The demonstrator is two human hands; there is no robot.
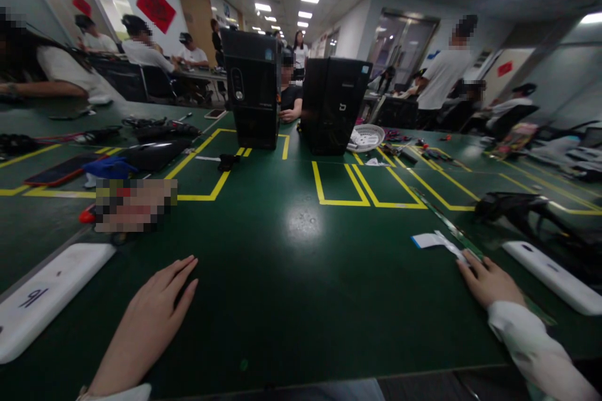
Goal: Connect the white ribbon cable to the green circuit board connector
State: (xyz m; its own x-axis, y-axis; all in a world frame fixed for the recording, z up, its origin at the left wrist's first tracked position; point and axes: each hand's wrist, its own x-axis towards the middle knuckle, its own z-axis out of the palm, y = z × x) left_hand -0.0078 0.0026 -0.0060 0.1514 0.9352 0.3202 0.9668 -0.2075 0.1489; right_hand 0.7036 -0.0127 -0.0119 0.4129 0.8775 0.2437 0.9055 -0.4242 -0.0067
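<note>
My left hand (150, 310) rests on the green tabletop (301, 301), its fingers stretched out and nothing in them. Just left of it lies a long white plastic piece (56, 294) with dark writing. Over at the right, my right hand (493, 279) lies across a long, narrow green strip that looks like a circuit board (442, 216), fingertips touching it and slightly apart. A white flat ribbon cable (430, 239) with a blue end sits by those fingertips. Part of the strip is hidden under this hand.
Two black computer towers (256, 91) (336, 106) stand at the back, a white basket (367, 138) beside them. A second white piece (550, 276) and black parts (517, 207) are at right. Cables (160, 128) and a blue item (110, 167) lie left. A person (291, 100) sits opposite.
</note>
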